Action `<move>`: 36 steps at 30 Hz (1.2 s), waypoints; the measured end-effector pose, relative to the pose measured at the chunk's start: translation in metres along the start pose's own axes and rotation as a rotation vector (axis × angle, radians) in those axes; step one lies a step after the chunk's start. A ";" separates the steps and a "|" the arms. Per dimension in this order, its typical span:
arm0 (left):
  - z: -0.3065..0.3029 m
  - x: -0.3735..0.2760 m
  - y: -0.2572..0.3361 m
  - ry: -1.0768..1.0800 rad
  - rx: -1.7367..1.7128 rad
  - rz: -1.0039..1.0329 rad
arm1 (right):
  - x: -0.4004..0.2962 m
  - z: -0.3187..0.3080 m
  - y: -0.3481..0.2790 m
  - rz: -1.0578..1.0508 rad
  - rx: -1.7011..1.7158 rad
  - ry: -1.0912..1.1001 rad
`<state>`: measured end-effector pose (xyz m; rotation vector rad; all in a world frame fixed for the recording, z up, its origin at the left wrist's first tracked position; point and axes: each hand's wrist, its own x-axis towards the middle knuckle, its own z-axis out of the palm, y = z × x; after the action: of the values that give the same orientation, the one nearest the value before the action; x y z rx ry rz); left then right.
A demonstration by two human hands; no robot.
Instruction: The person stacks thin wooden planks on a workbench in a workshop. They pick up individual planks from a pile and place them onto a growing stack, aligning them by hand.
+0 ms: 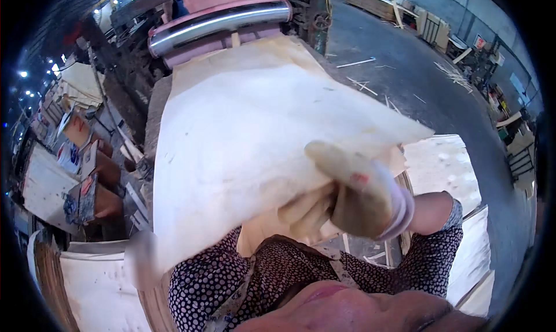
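A large pale wood veneer sheet (243,127) stretches from the roller machine towards my body, its near edge raised and wavy. My right hand (352,188), in a soiled cream work glove, grips this near edge at the right. The thumb lies over the top face and the fingers curl below the edge. At the sheet's lower left corner, my left hand (141,260) is a motion-blurred shape. Its fingers cannot be made out, nor whether it holds the corner. Beyond the sheet's far end is a shiny metal roller (221,25) with pinkish-red parts around it.
Stacked veneer sheets (100,288) stand at my lower left, and more veneer (443,167) lies at my right. Left of the machine are brown boxes (102,201) and a white bucket (69,156). Wood strips (454,78) litter the grey floor (391,49).
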<state>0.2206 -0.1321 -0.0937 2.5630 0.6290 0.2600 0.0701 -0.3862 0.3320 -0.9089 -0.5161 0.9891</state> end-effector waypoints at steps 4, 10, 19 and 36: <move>0.023 -0.097 -0.007 -0.251 0.184 0.032 | 0.000 -0.015 0.010 -0.016 -0.074 -0.076; 0.017 -0.112 -0.022 -0.341 0.096 0.050 | 0.001 0.010 0.008 0.125 0.182 -0.035; -0.105 -0.098 0.001 -0.667 -1.164 -0.164 | 0.110 -0.035 0.074 0.113 0.187 0.046; -0.237 -0.491 -0.157 -0.263 -0.655 -0.456 | 0.394 -0.157 0.200 0.197 0.251 0.417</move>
<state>-0.3385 -0.1471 -0.0004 1.7378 0.8371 -0.0316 0.2763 -0.0567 0.0709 -0.9176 0.0512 0.9803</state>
